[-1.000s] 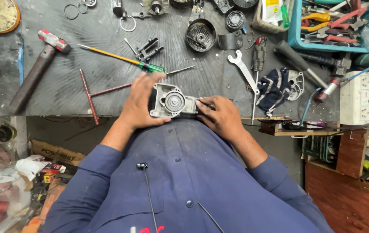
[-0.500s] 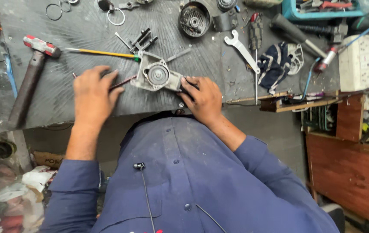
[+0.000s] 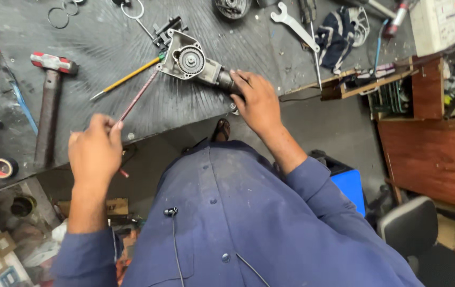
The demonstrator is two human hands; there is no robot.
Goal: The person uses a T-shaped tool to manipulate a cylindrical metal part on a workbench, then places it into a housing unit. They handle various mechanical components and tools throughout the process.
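A grey metal gear housing (image 3: 187, 59) with a round toothed gear in its face lies on the dark workbench (image 3: 105, 48). My right hand (image 3: 256, 98) grips its narrow neck at the right end. My left hand (image 3: 95, 151) is at the bench's front edge, closed on the handle end of a thin red T-handle rod (image 3: 139, 94). The rod slants up and right, and its tip ends at the housing's lower left corner. A yellow-shafted screwdriver (image 3: 126, 78) lies just left of the rod.
A red-headed hammer (image 3: 49, 101) lies at the left, a tape roll (image 3: 2, 168) near the front left corner. A flat spanner (image 3: 291, 24) and a dark cloth (image 3: 339, 34) lie at the back right. A wooden cabinet (image 3: 429, 154) and a chair (image 3: 424, 234) stand to the right.
My left hand left the housing, took hold of the red rod and drew back to the bench edge. My right hand stays on the housing, which has turned to point left.
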